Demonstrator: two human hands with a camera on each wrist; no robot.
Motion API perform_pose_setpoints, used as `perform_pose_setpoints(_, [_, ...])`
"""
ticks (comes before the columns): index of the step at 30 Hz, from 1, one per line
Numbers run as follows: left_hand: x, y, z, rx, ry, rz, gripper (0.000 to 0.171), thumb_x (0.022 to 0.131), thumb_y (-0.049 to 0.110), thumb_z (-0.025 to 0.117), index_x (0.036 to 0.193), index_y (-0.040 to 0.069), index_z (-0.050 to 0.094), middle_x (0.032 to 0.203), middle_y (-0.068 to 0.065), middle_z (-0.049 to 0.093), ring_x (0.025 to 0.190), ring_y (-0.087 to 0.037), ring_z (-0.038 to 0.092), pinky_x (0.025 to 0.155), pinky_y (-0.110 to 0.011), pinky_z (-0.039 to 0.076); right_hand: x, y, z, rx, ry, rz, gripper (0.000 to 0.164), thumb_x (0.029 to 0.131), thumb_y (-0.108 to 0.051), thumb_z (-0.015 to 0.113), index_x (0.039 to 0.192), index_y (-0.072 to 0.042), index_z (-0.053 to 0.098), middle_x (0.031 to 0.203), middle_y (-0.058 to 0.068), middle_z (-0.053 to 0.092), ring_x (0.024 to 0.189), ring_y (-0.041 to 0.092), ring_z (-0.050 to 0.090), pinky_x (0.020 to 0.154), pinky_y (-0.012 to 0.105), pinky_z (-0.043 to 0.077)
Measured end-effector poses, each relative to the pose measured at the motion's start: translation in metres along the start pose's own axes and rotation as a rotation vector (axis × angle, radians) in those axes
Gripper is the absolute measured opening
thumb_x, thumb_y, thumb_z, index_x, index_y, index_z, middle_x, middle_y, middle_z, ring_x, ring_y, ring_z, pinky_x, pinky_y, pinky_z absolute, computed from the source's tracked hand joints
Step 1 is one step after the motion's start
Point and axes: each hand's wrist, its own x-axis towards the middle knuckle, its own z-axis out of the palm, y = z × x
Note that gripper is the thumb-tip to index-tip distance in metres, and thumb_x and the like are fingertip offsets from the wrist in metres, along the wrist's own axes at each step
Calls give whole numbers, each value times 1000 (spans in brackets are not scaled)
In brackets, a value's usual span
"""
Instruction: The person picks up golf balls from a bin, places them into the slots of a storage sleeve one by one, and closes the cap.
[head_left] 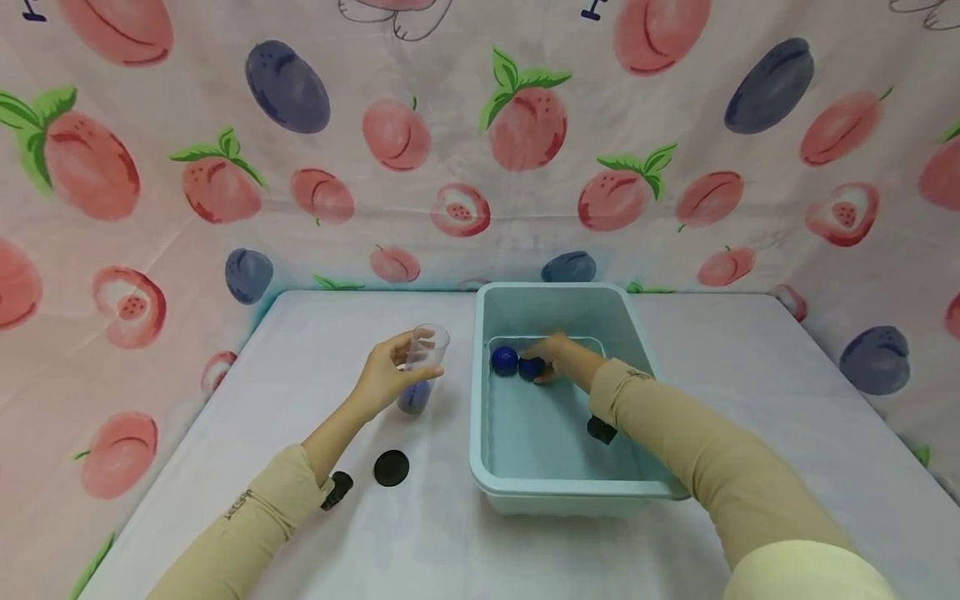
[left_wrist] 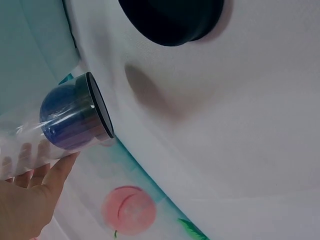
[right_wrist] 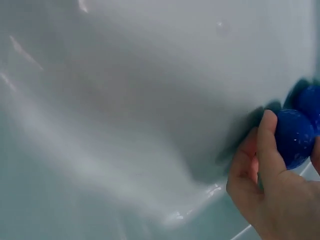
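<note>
My left hand (head_left: 385, 379) holds a clear plastic tube (head_left: 425, 347) upright, slightly tilted, beside the basin. One blue ball (left_wrist: 65, 115) sits at the tube's dark-rimmed bottom end. Inside the light blue plastic basin (head_left: 551, 450), my right hand (head_left: 557, 354) pinches another blue ball (right_wrist: 294, 139) between thumb and fingers, low over the floor. Against that ball's far side lies one more blue ball (head_left: 505, 361), partly cut off at the edge of the right wrist view.
A round black lid (head_left: 392, 467) lies on the white tabletop (head_left: 427, 542), left of the basin. Each wrist wears a small black camera. A fruit-print cloth (head_left: 465, 108) hangs behind the table and along its sides. The basin's raised walls surround the right hand.
</note>
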Motion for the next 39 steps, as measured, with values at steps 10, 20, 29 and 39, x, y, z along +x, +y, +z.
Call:
perform_pose_setpoints(10, [-2, -1, -1, -6, 10, 7, 52, 81, 15, 74, 128, 8, 54, 128, -17, 59, 120, -36, 55, 98, -50, 46, -134, -33, 4, -45, -6, -9, 74, 85, -7, 65, 143, 1, 19, 135, 31, 37, 110, 42, 54, 71, 34, 59])
perform_pose_setpoints(20, [0, 2, 5, 0, 5, 24, 52, 81, 13, 74, 129, 7, 53, 128, -18, 59, 119, -37, 55, 97, -50, 47, -216, -57, 5, -18, -97, -4, 56, 92, -12, 48, 141, 6, 28, 139, 31, 33, 121, 38, 51, 70, 22, 57])
perform_pose_setpoints(29, [1, 5, 3, -12, 6, 25, 53, 81, 12, 74, 129, 8, 54, 128, -18, 59, 119, -36, 55, 94, -47, 50, -225, -69, 7, 51, -195, -15, 55, 93, -14, 46, 143, 1, 30, 142, 28, 36, 124, 33, 48, 69, 23, 57])
perform_pose_setpoints(39, [6, 9, 2, -24, 16, 28, 55, 80, 12, 74, 130, 6, 53, 129, -20, 58, 119, -35, 56, 96, -46, 49, -241, -78, 4, 116, -310, -83, 54, 97, -19, 44, 145, -3, 29, 145, 27, 32, 131, 34, 43, 78, 25, 57])
